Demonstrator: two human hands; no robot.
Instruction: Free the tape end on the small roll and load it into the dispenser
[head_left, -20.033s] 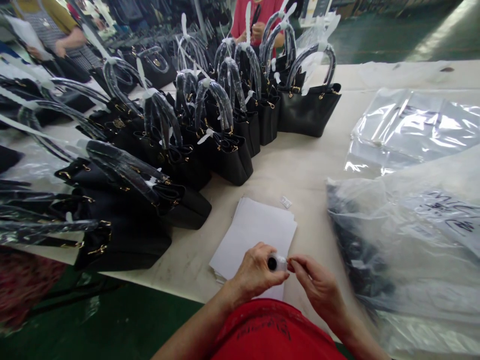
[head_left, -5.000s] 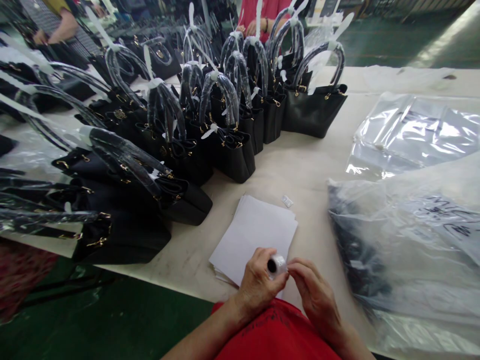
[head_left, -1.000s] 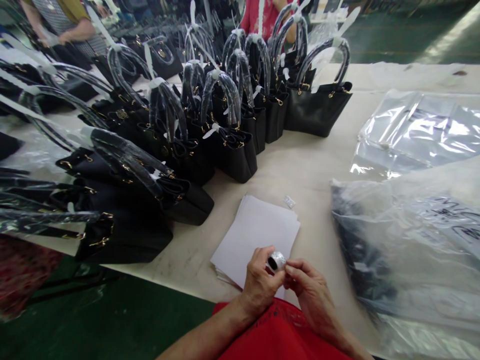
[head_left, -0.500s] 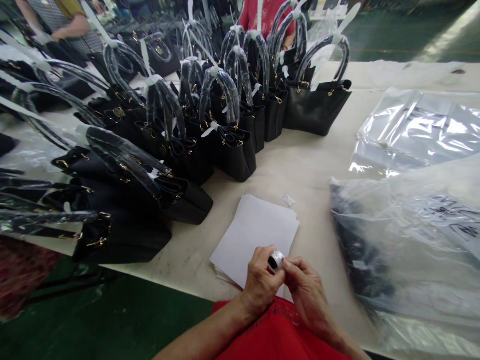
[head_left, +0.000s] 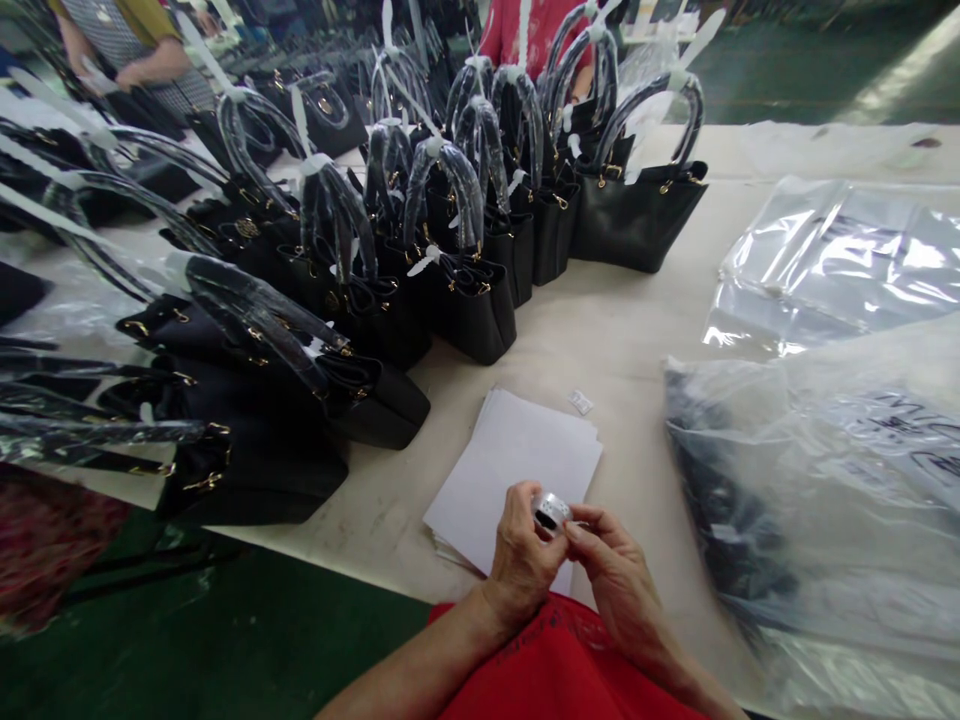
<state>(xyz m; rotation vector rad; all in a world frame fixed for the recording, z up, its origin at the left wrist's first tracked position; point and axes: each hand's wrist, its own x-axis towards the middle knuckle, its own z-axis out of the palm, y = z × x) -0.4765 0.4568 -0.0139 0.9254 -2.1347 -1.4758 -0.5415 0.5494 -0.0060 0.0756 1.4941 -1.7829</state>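
Note:
My left hand [head_left: 523, 553] grips a small roll of clear tape [head_left: 552, 511] just above the near table edge. My right hand [head_left: 609, 568] pinches at the roll's right side with thumb and fingertips. Both hands hover over a stack of white paper sheets [head_left: 517, 468] lying on the table [head_left: 622, 330]. A tiny white packet [head_left: 580, 402] lies just beyond the paper.
Several black handbags [head_left: 465, 300] with plastic-wrapped handles crowd the table's left and back. A large clear plastic bag with dark contents [head_left: 817, 490] fills the right; flat clear bags [head_left: 832, 260] lie behind it. Other people [head_left: 127, 50] work at the far side.
The roll has turned slightly in my left hand and both hands have dropped a little toward me. My right fingers stay at the roll's edge.

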